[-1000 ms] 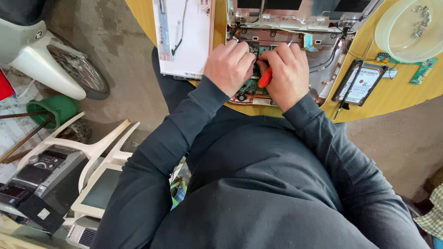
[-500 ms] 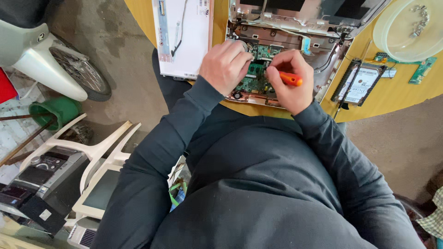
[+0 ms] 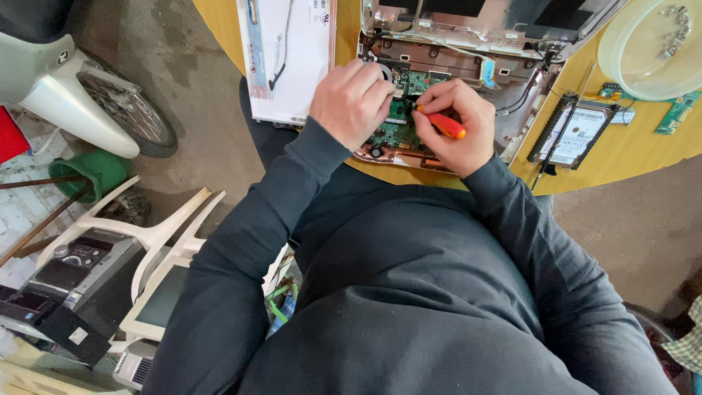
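Right hand (image 3: pixel 459 126) grips an orange screwdriver (image 3: pixel 443 124) over the opened laptop (image 3: pixel 468 44) (green board exposed), left hand (image 3: pixel 352 101) curled, empty

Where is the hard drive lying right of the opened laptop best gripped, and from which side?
Grip the hard drive across its two long edges, coming from above on the side nearest the person. It lies flat on the yellow table, label up, and its near end looks free; the laptop chassis and a thin rod crowd its left side.
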